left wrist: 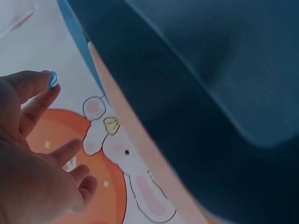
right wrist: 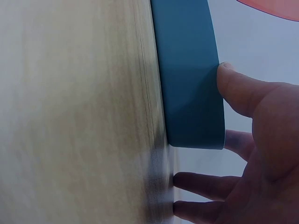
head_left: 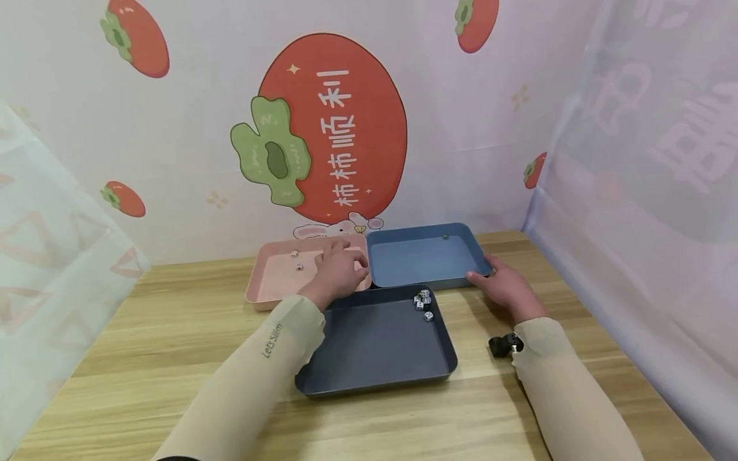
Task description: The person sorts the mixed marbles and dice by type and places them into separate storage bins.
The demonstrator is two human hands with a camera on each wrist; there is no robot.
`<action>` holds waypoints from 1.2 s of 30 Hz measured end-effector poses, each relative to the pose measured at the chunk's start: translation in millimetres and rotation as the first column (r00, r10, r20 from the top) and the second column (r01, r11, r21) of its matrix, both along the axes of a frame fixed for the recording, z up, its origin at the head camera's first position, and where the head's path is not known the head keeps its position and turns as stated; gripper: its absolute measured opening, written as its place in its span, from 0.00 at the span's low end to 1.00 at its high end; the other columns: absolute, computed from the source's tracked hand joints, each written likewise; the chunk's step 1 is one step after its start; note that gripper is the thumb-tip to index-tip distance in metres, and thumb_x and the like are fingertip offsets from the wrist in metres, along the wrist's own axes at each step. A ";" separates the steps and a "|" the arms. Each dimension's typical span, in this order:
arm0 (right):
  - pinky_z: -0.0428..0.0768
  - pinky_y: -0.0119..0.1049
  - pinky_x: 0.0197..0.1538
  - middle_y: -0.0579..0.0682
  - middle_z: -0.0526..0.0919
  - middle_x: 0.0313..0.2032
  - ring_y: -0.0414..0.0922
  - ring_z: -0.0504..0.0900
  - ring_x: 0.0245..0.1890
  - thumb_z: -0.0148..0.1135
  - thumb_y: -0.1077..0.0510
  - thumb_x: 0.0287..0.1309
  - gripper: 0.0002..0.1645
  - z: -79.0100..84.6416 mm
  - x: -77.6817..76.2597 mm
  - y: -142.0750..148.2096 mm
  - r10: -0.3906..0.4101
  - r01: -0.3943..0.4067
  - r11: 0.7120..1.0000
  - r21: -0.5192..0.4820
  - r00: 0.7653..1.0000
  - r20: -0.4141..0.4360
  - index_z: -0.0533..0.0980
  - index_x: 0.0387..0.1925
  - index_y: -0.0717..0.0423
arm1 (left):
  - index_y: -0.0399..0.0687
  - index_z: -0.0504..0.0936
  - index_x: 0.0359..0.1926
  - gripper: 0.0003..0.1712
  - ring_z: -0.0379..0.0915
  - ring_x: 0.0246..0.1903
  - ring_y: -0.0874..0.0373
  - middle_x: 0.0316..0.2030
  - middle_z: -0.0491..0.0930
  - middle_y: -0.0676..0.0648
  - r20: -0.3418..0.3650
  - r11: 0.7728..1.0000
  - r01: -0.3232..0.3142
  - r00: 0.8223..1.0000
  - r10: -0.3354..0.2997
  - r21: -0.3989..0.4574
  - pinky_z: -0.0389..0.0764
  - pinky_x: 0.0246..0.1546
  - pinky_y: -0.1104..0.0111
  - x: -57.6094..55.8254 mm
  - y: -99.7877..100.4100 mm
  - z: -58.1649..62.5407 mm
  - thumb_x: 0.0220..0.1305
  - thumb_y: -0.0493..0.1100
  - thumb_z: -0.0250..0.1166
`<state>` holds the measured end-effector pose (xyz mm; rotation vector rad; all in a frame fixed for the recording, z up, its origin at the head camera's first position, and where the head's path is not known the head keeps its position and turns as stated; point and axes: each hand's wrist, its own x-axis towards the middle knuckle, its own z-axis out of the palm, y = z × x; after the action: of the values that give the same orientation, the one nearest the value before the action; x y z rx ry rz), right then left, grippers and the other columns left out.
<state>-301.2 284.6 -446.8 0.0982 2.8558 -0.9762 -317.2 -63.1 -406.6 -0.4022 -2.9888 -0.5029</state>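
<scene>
My left hand (head_left: pixel 340 269) is over the right part of the pink tray (head_left: pixel 255 282). In the left wrist view, its thumb and index finger pinch a small clear-and-blue glass marble (left wrist: pixel 54 80), while the other fingers spread loosely. Two white dice (head_left: pixel 299 267) lie in the pink tray. My right hand (head_left: pixel 505 286) holds the near right corner of the blue tray (head_left: pixel 403 256), thumb on the rim and index finger partly hidden behind the corner. A tiny greenish round thing (head_left: pixel 446 237) lies inside the blue tray.
In front stands a dark grey tray (head_left: pixel 375 346), with several white dice (head_left: pixel 419 306) at its far right corner. A black device (head_left: pixel 500 346) sits at my right cuff. Behind the trays hangs a printed cloth (head_left: pixel 202 141); more cloth encloses the wooden table (head_left: pixel 132 358) at both sides.
</scene>
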 end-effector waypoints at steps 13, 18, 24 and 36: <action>0.53 0.63 0.59 0.70 0.50 0.67 0.69 0.50 0.64 0.51 0.31 0.58 0.55 -1.1 -0.4 1.6 0.006 -0.006 1.000 -0.002 1.000 -0.019 0.43 0.72 0.57 | 0.59 0.83 0.47 0.13 0.43 0.64 0.46 0.63 0.62 0.41 0.045 0.999 0.019 0.999 -0.017 -0.038 0.54 0.54 0.45 -2.3 20.8 -14.6 0.63 0.51 0.58; 0.53 0.63 0.59 0.71 0.50 0.66 0.69 0.50 0.64 0.51 0.31 0.58 0.55 -0.2 0.9 1.4 0.004 -0.004 1.000 -0.006 1.000 -0.018 0.43 0.72 0.57 | 0.64 0.75 0.60 0.23 0.43 0.64 0.45 0.65 0.58 0.41 0.043 0.999 -0.002 0.999 0.005 -0.053 0.53 0.55 0.45 -0.5 22.4 -15.8 0.63 0.55 0.58; 0.53 0.63 0.59 0.71 0.51 0.66 0.69 0.51 0.64 0.50 0.28 0.56 0.56 -0.3 1.6 1.9 0.003 -0.003 1.000 0.004 1.000 -0.010 0.42 0.72 0.56 | 0.64 0.72 0.61 0.27 0.44 0.65 0.45 0.66 0.58 0.41 0.042 0.999 0.041 0.998 -0.041 -0.012 0.53 0.56 0.45 9.2 29.7 -14.8 0.61 0.60 0.59; 0.53 0.63 0.59 0.70 0.50 0.67 0.68 0.51 0.64 0.50 0.31 0.58 0.54 -1.2 0.4 2.2 0.007 -0.007 1.000 0.013 1.000 -0.006 0.42 0.72 0.56 | 0.66 0.77 0.56 0.23 0.41 0.66 0.47 0.68 0.53 0.44 0.026 0.969 0.243 0.970 -0.242 -0.045 0.52 0.58 0.47 39.1 62.6 -16.2 0.59 0.55 0.64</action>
<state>-300.8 286.8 -448.0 0.0861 2.8657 -0.9583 -278.1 -0.5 -422.8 -0.7785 -2.9914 -0.4562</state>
